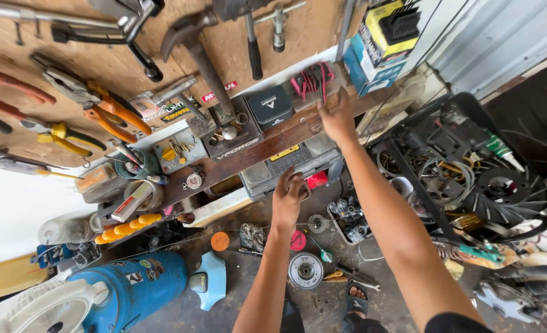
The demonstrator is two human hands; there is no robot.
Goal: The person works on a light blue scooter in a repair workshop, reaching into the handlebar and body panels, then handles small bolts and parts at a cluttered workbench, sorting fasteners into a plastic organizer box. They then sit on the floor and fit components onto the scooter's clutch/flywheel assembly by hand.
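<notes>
Hammer (194,46) and orange pliers (103,105) on the pegboard; blue tank (134,287) and black fan (508,197) below.

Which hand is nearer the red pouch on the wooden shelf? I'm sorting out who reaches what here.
The right hand. It is raised at the shelf edge, just below the red pouch. The left hand is lower, in front of the grey organiser box, well apart from the pouch.

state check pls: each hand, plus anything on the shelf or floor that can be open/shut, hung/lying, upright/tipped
right hand: open, fingers spread, reaching onto the wooden shelf
left hand: curled, low by the grey compartment case; grip contents unclear
grey compartment case: shut
hammer: hanging on the pegboard
orange pliers: hanging, shut
blue canister: lying on its side
black crate: open, full of parts
</notes>
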